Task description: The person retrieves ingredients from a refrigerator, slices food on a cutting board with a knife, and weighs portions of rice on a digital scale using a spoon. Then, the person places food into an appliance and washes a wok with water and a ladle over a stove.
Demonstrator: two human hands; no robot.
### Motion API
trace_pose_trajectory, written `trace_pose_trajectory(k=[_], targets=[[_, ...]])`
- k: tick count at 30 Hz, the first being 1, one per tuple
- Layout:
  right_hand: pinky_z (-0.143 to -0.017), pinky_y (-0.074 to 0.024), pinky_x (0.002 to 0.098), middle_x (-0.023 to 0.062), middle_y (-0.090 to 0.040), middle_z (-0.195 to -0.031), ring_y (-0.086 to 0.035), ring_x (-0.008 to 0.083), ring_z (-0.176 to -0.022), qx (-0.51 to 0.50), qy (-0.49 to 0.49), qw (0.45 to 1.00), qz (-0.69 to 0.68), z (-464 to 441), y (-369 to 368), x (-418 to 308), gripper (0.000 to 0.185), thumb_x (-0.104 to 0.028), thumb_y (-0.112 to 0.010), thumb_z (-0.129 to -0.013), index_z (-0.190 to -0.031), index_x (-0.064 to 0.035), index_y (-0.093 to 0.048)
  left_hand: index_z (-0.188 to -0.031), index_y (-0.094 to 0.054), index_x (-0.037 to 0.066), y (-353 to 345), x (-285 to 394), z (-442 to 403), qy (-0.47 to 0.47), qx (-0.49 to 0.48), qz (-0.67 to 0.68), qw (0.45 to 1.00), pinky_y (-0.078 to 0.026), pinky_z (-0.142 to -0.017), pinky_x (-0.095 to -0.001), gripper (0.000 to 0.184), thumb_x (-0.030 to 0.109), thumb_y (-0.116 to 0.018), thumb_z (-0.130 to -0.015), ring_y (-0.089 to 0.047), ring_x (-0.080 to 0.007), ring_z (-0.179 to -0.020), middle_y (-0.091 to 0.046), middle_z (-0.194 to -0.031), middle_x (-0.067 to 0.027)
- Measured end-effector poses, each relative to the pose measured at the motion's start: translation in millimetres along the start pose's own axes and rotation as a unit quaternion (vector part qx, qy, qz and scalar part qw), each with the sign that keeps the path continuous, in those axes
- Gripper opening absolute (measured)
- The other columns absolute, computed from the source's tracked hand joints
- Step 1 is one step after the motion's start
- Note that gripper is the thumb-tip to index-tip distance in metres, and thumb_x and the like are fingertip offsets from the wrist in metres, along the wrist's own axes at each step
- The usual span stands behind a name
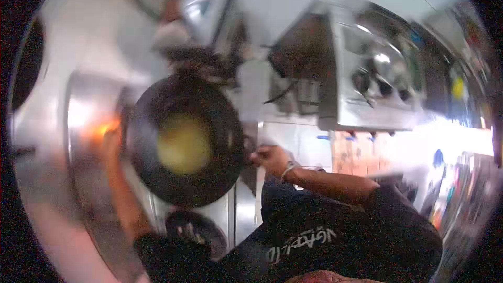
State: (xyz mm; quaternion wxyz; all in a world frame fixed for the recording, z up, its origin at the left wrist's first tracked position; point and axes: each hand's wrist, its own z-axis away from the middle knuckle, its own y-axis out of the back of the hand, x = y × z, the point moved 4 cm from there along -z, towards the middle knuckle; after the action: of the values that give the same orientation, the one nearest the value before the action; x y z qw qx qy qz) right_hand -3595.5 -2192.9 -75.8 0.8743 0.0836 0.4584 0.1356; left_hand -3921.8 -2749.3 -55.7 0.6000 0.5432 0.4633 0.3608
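Note:
A large dark wok (217,178) fills the left middle of the head view, with a blurred pool of yellow liquid or food (184,144) in its bottom. My right hand (271,160) is closed at the wok's right side handle, and a bracelet circles that wrist. On the opposite side, my left hand (111,135) grips the wok's left edge or handle; motion blur smears its fingers. An orange flame or glow (106,127) shows right beside my left hand.
Below the wok sits a dark round pan (196,230) with small bits in it. A steel counter unit (343,102) holding several round containers stands at the upper right. White floor tiles (291,144) show between. Bright light washes out the far right.

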Motion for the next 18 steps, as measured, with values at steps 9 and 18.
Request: trace_pose_trajectory(k=[9,18], targets=[[-0.050,-0.0382,0.0294,0.0026,-0.050,-0.056,-0.044,0.0078,-0.054,0.191,0.138,0.961,-0.145,128.0,146.8,30.4,0.021,-0.020,-0.063,-0.087,-0.077,-0.0027,-0.060,-0.077,-0.058,0.000,184.0,179.7,-28.9,0.112,-0.015,0.349,0.930,-0.047,-0.047,-0.0319,0.036,0.030,-0.050,-0.093,-0.049,-0.0157,-0.048,-0.047,-0.057,-0.0061],[-0.052,-0.0370,0.0246,-0.0044,-0.053,-0.063,-0.044,0.0036,-0.059,0.346,0.183,0.888,-0.241,324.5,332.3,106.9,0.025,-0.022,-0.058,-0.091,-0.078,-0.0009,-0.061,-0.072,-0.055,0.001,334.3,482.1,-75.8,-0.100,0.019,0.315,0.944,-0.037,-0.039,-0.0283,0.035,0.029,-0.053,-0.093,-0.046,-0.0127,-0.041,-0.045,-0.052,-0.0020]])
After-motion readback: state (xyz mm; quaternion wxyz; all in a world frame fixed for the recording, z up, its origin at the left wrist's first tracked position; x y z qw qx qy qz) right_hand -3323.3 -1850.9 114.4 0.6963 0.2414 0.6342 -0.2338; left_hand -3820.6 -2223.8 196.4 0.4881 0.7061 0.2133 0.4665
